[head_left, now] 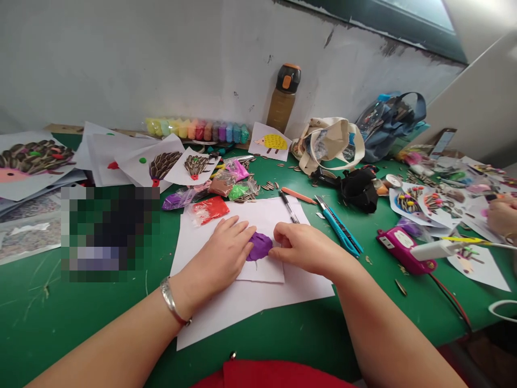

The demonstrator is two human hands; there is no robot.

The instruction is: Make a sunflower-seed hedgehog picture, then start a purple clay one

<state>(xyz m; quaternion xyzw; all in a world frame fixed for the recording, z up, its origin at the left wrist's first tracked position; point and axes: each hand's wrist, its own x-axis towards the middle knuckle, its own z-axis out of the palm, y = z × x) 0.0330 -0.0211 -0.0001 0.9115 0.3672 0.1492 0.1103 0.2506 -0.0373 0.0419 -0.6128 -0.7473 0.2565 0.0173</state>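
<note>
A flattened patch of purple modelling clay (259,247) lies on a small white paper (262,274), with a few pen lines showing below it. My left hand (226,250) rests flat on the paper with its fingers stretched out, the fingertips along the clay's left edge. Curled in from the other side, my right hand (301,247) has its thumb and forefinger closed at the clay's right edge. Under the small paper is a larger white sheet (218,318). Behind my hands lie a bag of red clay (209,210) and a black pen (287,205).
Right of the sheet are a blue utility knife (339,225), an orange stick (299,195) and a magenta device (406,250). Seed-covered hedgehog pictures (163,164) lie back left. Clay packs (197,129) and a bottle (284,97) line the wall. Another person's hand (503,215) is far right.
</note>
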